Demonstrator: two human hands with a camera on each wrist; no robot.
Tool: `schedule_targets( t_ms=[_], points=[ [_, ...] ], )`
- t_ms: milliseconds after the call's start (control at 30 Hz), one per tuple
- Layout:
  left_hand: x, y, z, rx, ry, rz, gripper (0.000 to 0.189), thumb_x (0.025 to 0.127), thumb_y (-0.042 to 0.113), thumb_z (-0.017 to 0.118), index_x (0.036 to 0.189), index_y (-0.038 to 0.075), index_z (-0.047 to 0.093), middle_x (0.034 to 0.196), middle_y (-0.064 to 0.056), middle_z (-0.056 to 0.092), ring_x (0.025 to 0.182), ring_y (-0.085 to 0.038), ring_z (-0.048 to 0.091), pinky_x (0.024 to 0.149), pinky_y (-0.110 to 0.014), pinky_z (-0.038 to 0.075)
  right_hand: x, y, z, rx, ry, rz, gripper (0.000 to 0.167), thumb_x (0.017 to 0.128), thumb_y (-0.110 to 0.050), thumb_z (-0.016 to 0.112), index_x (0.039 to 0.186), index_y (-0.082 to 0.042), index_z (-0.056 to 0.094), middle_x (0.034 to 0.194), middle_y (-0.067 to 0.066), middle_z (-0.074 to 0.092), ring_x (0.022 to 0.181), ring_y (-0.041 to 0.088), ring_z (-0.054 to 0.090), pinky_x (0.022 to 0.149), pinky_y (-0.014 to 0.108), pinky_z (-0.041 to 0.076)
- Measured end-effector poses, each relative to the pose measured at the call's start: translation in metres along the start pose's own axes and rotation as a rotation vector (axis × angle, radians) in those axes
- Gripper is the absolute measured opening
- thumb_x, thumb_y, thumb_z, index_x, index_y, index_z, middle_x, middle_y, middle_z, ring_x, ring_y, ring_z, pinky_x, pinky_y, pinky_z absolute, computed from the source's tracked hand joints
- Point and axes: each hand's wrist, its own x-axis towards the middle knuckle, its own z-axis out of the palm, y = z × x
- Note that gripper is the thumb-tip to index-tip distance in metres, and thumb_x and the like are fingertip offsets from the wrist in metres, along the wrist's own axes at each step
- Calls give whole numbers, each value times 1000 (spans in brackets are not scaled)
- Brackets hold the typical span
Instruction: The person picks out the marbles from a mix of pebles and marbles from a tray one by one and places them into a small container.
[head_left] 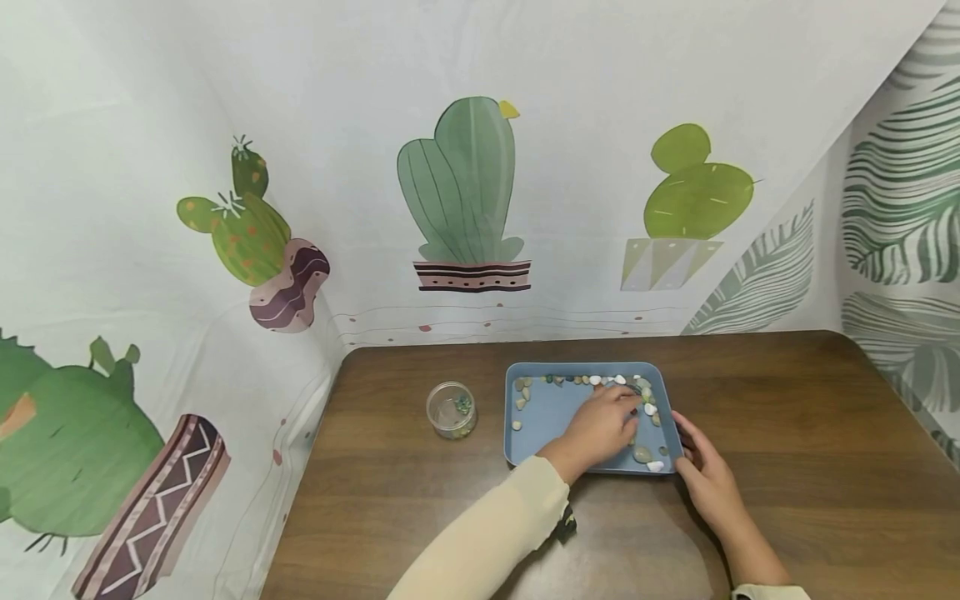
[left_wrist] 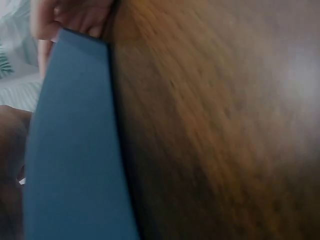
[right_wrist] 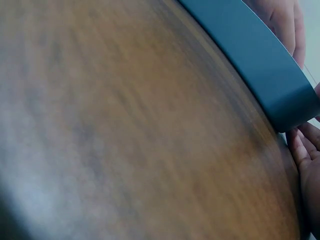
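Note:
A shallow blue tray [head_left: 558, 446] lies on the table, with small white, green, tan and grey pebbles [head_left: 649, 409] along its far and right sides. My left hand [head_left: 600, 425] reaches over the near rim, palm down, its fingers among the pebbles toward the tray's far right. Whether a pebble is between those fingertips is hidden. At the near right corner, my right hand [head_left: 708, 475] grips the tray, thumb at the corner and fingers bent against the right wall. The right wrist view shows its fingers [right_wrist: 300, 150] close under the tray's corner.
Left of the tray stands a clear round tub [head_left: 452, 410] with some green pebbles inside. The brown wooden table [head_left: 420, 517] meets a pale cloth [head_left: 585, 167] printed with cacti at its back edge. A small dark object [head_left: 566, 527] shows beside the left sleeve.

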Motion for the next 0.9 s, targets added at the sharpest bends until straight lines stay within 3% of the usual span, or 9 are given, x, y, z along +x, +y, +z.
schedule_targets(
  t_ms=[467, 900],
  points=[
    [21, 7, 11, -31, -9, -151, 33, 102, 29, 55, 132, 23, 68, 128, 8, 65, 122, -4, 59, 110, -19, 41, -2, -2, -3, -38, -2, 25, 66, 96, 4, 47, 158, -17, 35, 153, 22, 44, 113, -19, 40, 88, -3, 34],
    [23, 5, 16, -29, 37, -156, 22, 98, 31, 65, 118, 29, 74, 111, 11, 69, 104, -3, 63, 96, -18, 47, 0, -3, 0, -42, -5, 46, 65, 96, 2, 47, 158, -17, 35, 153, 21, 44, 112, -19, 40, 87, -2, 34]
  ],
)
